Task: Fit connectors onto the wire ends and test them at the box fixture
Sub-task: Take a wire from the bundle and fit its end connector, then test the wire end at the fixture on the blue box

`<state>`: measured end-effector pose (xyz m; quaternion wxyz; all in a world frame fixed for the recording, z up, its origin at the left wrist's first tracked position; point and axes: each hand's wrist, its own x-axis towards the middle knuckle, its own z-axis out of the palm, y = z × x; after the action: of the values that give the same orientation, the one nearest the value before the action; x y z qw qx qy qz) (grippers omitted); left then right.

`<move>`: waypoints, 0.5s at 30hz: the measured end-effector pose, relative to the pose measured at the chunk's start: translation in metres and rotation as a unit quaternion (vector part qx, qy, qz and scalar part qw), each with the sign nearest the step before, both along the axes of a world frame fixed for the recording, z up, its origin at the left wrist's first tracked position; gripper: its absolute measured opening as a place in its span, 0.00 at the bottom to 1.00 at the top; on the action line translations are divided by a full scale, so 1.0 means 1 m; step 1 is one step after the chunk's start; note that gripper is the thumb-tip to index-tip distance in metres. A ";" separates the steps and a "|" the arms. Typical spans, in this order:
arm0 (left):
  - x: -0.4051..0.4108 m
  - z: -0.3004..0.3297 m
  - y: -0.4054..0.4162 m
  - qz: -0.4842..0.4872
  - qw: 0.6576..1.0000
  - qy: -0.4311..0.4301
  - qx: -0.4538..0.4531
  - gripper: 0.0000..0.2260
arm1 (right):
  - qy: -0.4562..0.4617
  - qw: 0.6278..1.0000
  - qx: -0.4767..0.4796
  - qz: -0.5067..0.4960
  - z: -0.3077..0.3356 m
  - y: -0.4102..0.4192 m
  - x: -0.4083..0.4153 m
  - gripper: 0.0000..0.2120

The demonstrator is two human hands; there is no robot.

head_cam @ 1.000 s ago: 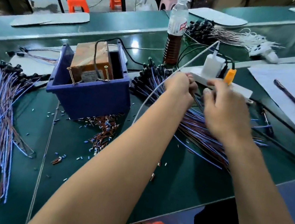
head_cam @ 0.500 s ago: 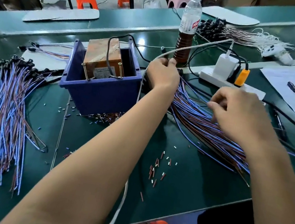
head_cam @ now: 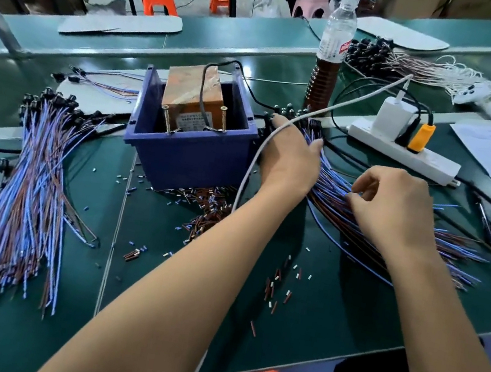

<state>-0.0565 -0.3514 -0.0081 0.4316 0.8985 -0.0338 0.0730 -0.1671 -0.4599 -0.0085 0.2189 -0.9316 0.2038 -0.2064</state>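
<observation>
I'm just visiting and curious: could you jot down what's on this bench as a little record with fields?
Left hand: resting on the right wire bundle near the black plug ends
Right hand: fingers curled, picking among those wires
Blue bin: holds the brown box fixture
Second wire bundle: lies left of the bin
Behind: bottle, power strip

Both bare forearms are reaching up from the bottom edge toward twelve o'clock, the left from about seven o'clock, the right from about four o'clock. The left hand is lying palm down, back toward the camera, its fingers extending fairly straight toward twelve o'clock and its wrist nearly in line with the forearm. The right hand is sitting just at three o'clock of the left, apart from it, its fingers curling inward toward nine o'clock, with thumb and fingertips drawing close together. Whether they are pinching anything cannot be told.
</observation>
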 end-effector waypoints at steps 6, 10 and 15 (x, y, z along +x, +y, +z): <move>-0.022 0.024 0.053 -0.206 0.962 0.173 0.052 0.10 | -0.154 0.986 0.028 0.062 0.022 0.055 0.014 0.03; -0.041 0.032 0.121 -0.236 0.935 0.263 -0.036 0.10 | -0.145 0.974 0.040 0.169 0.030 0.115 0.024 0.03; -0.055 0.026 0.216 -0.128 0.961 0.239 -0.056 0.14 | -0.099 0.943 0.071 0.311 0.022 0.197 0.038 0.02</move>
<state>-0.1118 -0.1356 0.0179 0.4826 0.8523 -0.0403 -0.1976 -0.1289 -0.2627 0.0135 0.3568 -0.9057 -0.1043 -0.2039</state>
